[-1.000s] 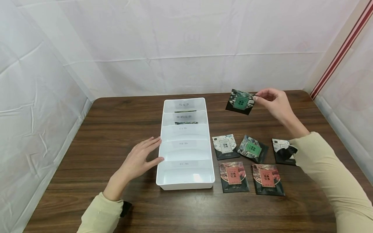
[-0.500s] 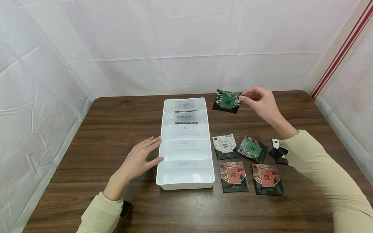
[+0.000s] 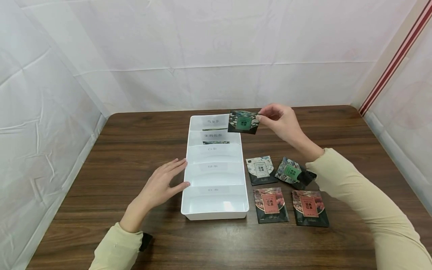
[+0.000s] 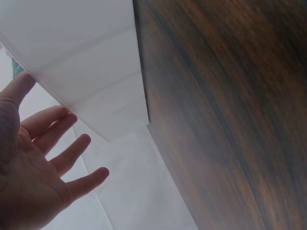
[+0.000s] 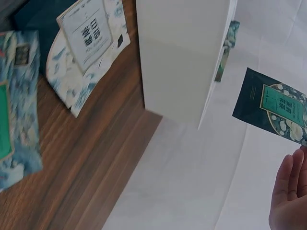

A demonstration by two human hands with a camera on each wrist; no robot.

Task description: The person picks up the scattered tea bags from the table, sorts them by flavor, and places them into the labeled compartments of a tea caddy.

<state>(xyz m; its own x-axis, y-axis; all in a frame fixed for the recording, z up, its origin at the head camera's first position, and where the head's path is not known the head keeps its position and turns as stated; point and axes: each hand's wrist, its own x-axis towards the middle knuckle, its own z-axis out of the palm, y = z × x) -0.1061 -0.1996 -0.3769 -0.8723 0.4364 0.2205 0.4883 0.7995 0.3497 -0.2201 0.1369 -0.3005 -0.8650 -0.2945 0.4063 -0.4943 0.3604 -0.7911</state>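
My right hand [image 3: 281, 122] pinches a dark tea bag packet [image 3: 243, 122] with a green label by its right edge. In the head view the packet overlaps the far right rim of a white divided box [image 3: 216, 174]. The right wrist view shows the same tea bag packet [image 5: 273, 108] beyond the box wall [image 5: 182, 57]. My left hand [image 3: 162, 183] rests its fingertips and thumb on the box's left rim, fingers spread; the left wrist view shows this hand [image 4: 43, 153] from the palm side. Two packets stand in the box's far compartments, only their top edges showing.
Right of the box lie a white-labelled packet [image 3: 260, 169], a green-labelled packet [image 3: 291, 170] partly under the right wrist camera, and two red-labelled packets, one nearer the box [image 3: 270, 204] and one farther right [image 3: 309, 208]. White cloth [image 3: 216, 56] hangs behind the wooden table [image 3: 145, 142].
My right hand has carried the green-labelled tea bag packet leftward from the right side of the table to the box's far right rim. The left hand has stayed in place.
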